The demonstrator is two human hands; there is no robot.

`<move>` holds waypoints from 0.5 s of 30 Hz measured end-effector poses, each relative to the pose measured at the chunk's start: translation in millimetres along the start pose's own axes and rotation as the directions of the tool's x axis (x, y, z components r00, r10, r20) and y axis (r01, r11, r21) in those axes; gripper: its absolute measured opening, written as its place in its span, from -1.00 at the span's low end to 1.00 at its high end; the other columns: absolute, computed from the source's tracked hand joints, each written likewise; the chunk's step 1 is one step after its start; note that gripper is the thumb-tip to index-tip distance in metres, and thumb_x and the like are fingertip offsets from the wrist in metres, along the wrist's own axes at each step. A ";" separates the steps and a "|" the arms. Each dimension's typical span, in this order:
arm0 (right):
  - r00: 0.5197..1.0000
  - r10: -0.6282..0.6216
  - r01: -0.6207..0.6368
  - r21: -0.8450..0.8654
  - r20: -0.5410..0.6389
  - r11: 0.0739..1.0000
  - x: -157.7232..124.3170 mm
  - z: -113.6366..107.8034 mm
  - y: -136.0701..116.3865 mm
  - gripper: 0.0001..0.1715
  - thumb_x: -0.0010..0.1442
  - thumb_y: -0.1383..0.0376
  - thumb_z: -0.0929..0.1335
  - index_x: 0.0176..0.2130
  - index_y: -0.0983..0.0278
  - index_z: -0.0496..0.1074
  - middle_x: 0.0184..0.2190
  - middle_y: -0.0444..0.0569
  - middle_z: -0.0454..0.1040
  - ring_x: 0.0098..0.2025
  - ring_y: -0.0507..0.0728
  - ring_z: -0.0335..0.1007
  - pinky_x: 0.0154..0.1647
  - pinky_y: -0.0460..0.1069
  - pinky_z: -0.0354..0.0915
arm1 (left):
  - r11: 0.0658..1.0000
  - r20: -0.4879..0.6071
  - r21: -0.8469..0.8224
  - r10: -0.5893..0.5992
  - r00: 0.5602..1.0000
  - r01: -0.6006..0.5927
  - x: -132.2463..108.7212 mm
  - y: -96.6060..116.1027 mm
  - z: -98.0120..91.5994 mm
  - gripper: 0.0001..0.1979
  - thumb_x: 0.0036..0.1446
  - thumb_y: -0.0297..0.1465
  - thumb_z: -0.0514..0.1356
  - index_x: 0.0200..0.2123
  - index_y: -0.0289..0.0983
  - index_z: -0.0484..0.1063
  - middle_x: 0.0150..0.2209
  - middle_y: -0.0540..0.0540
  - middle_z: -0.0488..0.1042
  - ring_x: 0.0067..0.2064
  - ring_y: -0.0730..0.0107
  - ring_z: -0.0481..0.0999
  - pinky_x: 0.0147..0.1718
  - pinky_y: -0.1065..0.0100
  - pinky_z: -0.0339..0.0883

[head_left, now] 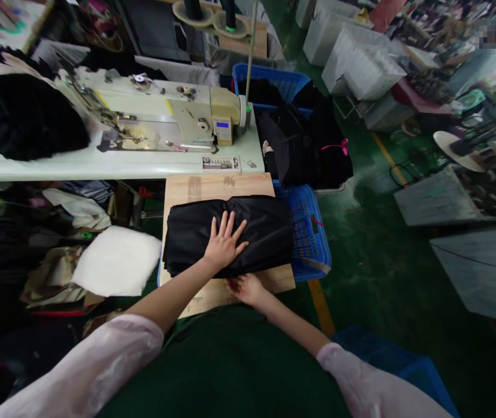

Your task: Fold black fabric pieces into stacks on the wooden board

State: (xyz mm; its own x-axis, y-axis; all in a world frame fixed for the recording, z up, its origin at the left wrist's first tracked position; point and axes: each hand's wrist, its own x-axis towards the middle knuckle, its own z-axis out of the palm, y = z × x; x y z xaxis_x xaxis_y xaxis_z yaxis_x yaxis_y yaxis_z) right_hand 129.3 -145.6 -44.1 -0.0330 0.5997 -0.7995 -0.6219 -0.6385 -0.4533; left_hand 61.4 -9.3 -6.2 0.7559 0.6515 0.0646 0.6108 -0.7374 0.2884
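I see the fabric (265, 232), a folded black stack, lying across the board (213, 186). The left hand (224, 242) lies flat on top, fingers spread, gripping nothing. The right hand (245, 288) touches the stack's near edge; I cannot tell whether it pinches. The fabric looks soft, light and slippery, so it is best lifted from beneath the fold.

Left hand (224, 244) flat on black fabric stack (265, 232); right hand (245, 288) at near edge.

Folded black fabric bundle (269, 232), slightly glossy, lying flat across wooden board (196, 188) beside blue crate (311, 232)
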 end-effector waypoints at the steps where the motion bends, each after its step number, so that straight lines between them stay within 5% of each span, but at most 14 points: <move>1: 0.999 0.049 -0.050 -0.061 -0.015 0.997 -8.3 -7.3 4.0 -0.66 0.35 0.19 0.20 -0.25 0.37 0.43 -0.25 0.08 0.50 -0.26 0.11 0.47 -0.25 0.04 0.41 | 1.000 0.003 -0.013 0.004 1.000 -0.004 -0.9 1.5 -1.2 -0.36 0.25 -0.12 0.06 0.33 -0.18 0.04 0.39 -0.27 -0.17 0.39 -0.13 -0.30 0.26 -0.23 -0.35; 3: 0.995 0.015 -0.042 -0.298 -0.094 0.954 -26.7 -20.8 3.8 -0.66 0.31 0.19 0.22 -0.37 0.34 0.42 -0.42 0.02 0.50 -0.38 0.09 0.46 -0.33 -0.01 0.37 | 0.999 0.001 -0.033 0.029 1.000 -0.029 -5.1 3.0 -6.9 -0.39 0.25 -0.17 0.08 0.32 -0.20 0.09 0.39 -0.28 -0.15 0.39 -0.11 -0.28 0.27 -0.22 -0.34; 5: 0.946 -0.289 0.147 -0.603 -0.146 0.784 -46.1 -31.7 -5.8 -0.77 0.22 0.20 0.31 -0.40 0.29 0.43 -0.51 -0.07 0.48 -0.44 0.08 0.42 -0.35 -0.03 0.34 | 0.996 -0.007 -0.048 0.079 0.997 -0.080 -13.5 2.2 -14.9 -0.46 0.25 -0.25 0.08 0.27 -0.24 0.19 0.38 -0.28 -0.11 0.39 -0.07 -0.23 0.28 -0.17 -0.31; 7: 0.775 -0.629 0.333 -0.806 -0.061 0.489 -63.2 -39.2 -21.5 -0.85 0.18 0.21 0.35 -0.35 0.25 0.47 -0.48 -0.09 0.48 -0.41 0.09 0.41 -0.31 -0.02 0.33 | 0.982 0.010 -0.069 0.176 0.984 -0.175 -26.0 -1.5 -21.5 -0.53 0.27 -0.31 0.06 0.22 -0.25 0.27 0.37 -0.25 -0.04 0.39 0.03 -0.14 0.31 -0.07 -0.25; 9: 0.617 -0.780 0.409 -0.888 0.100 0.209 -74.0 -44.2 -39.5 -0.86 0.20 0.25 0.34 -0.25 0.23 0.49 -0.41 -0.06 0.50 -0.33 0.12 0.41 -0.24 0.01 0.34 | 0.948 0.066 -0.111 0.307 0.949 -0.299 -39.8 -8.9 -23.4 -0.54 0.28 -0.28 0.05 0.22 -0.20 0.28 0.35 -0.18 0.05 0.37 0.12 -0.03 0.32 0.00 -0.23; 12: 0.547 -0.723 0.434 -0.881 0.422 -0.187 -75.0 -51.6 -62.7 -0.77 0.19 0.37 0.35 -0.12 0.22 0.48 -0.14 0.04 0.49 -0.04 0.19 0.35 -0.01 0.11 0.30 | 0.901 0.153 -0.162 0.426 0.892 -0.402 -53.2 -25.1 -17.2 -0.45 0.26 -0.16 0.08 0.28 -0.13 0.15 0.33 -0.12 0.12 0.35 0.17 0.03 0.32 0.00 -0.27; 15: 0.559 -0.601 0.405 -0.821 0.571 -0.403 -62.0 -62.1 -76.6 -0.70 0.19 0.41 0.36 -0.07 0.19 0.48 0.04 0.06 0.40 0.10 0.24 0.24 0.07 0.18 0.24 | 0.904 0.164 -0.153 0.421 0.892 -0.399 -52.0 -39.3 -8.8 -0.40 0.26 -0.13 0.06 0.32 -0.11 0.05 0.34 -0.13 0.08 0.37 0.18 -0.04 0.32 0.00 -0.33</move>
State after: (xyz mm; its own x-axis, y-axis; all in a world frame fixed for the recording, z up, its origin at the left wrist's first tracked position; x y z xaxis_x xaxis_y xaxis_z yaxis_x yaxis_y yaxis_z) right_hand 227.5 -163.8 15.7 -0.0917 0.9945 0.0501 0.8793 0.1045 -0.4646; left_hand -4.0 -12.6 -12.5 0.9702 0.2411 0.0226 0.2146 -0.8991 0.3815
